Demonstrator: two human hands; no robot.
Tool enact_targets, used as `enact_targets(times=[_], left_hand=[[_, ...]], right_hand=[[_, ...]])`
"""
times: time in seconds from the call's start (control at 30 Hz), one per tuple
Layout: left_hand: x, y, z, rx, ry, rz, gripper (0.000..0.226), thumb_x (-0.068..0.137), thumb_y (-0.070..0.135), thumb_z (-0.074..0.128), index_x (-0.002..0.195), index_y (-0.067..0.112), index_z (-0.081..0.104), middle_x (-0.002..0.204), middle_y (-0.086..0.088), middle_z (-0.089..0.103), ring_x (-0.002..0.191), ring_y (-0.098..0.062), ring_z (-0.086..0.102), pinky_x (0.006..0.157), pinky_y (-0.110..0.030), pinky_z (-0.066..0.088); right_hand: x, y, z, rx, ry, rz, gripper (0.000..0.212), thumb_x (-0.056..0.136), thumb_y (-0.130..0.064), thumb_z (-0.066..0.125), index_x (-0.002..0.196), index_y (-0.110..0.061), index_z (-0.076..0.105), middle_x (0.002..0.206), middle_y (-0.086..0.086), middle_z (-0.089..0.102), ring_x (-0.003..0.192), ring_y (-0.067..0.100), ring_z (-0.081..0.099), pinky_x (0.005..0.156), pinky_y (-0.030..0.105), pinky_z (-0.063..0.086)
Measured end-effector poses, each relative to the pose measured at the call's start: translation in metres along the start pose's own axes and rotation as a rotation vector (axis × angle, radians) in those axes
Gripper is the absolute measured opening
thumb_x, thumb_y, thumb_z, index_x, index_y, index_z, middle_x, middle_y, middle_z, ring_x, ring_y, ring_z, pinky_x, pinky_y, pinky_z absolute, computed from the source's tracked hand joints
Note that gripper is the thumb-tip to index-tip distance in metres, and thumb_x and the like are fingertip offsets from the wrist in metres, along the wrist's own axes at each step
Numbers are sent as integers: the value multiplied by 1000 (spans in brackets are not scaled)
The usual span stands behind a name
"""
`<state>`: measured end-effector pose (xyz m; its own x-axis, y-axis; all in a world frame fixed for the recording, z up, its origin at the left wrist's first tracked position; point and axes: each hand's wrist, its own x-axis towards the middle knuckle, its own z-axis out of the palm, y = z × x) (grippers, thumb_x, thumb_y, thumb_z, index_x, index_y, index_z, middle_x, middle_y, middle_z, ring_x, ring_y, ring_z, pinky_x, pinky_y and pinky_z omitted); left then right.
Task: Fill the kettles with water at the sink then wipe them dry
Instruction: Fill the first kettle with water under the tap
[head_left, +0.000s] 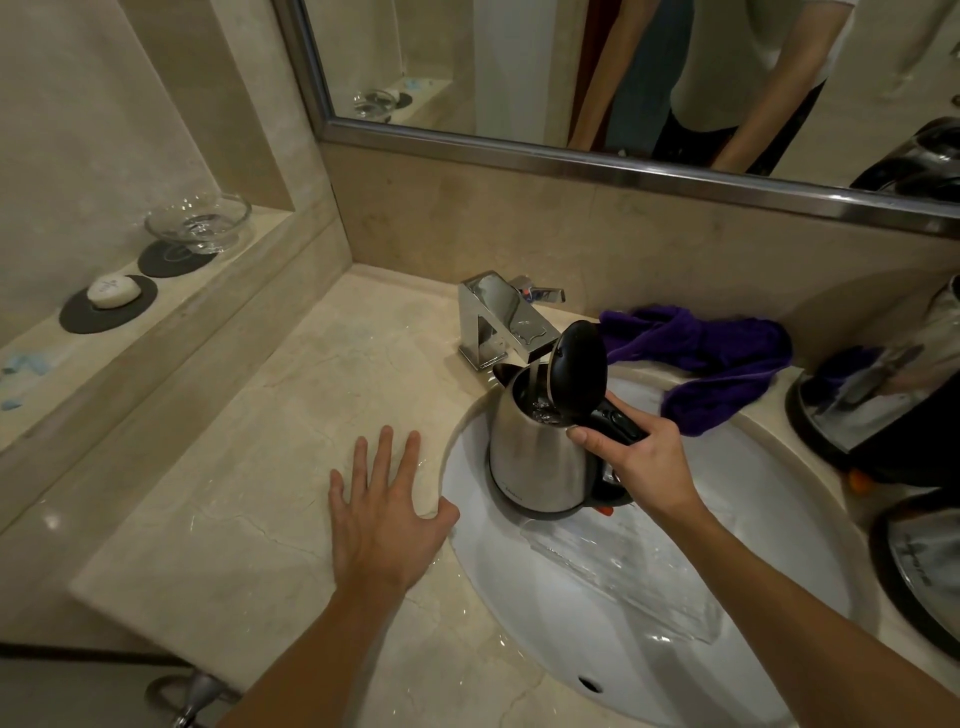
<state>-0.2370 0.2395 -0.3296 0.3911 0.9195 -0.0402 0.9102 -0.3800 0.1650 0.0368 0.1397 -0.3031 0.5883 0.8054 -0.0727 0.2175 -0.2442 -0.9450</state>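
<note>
Stainless kettle (540, 457) upright in sink basin (649, 623), lid open, mouth under faucet (498, 322) stream. Right hand (631, 457) wrapped round handle, nearer. Left hand (384, 509) flat, fingers spread, on countertop (234, 467).

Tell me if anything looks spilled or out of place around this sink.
Water is spilled on the marble counter beside the left hand. The purple cloth droops over the sink rim. Otherwise the kettle fills normally under the faucet.
</note>
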Motion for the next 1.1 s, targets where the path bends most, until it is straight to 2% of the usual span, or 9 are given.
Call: enact_targets(times=[0.37,0.53,0.73,0.93,1.1], left_hand=[[1,0,-1,2,-2,5,93,76,72,15,161,39,-3,170,5,-9,156,-21,-11,125,-51,-1],[0,0,-1,-23,15,5,92,77,71,21,162,39,4,171,4,-3,157,-21,-7,125,-51,1],[1,0,-1,-25,5,8,90,80,70,27,161,39,2,170,4,-6,157,-21,-9,125,-51,0],[1,0,0,-9,15,1,90,79,70,24,161,39,2,170,5,-5,157,-21,-9,125,-50,0],[1,0,0,-3,29,14,92,79,71,24,162,37,7,171,3,0,157,-23,-4,125,-52,4]], right_hand=[[1,4,-1,-9,-5,3,87,66,-55,84,145,-28,59,126,-5,72,123,15,63,108,43,52],[1,3,0,-6,-4,6,84,67,-54,84,144,-30,60,125,-7,72,122,14,63,107,43,53],[2,4,0,-9,2,13,91,62,-63,83,144,-31,60,127,-5,71,125,18,62,108,48,52],[0,2,-1,-17,-6,15,87,66,-57,84,145,-30,59,127,-3,71,124,19,62,108,47,52],[-2,1,-1,1,-10,7,96,61,-71,83,145,-32,58,126,-6,72,123,17,63,107,46,53]])
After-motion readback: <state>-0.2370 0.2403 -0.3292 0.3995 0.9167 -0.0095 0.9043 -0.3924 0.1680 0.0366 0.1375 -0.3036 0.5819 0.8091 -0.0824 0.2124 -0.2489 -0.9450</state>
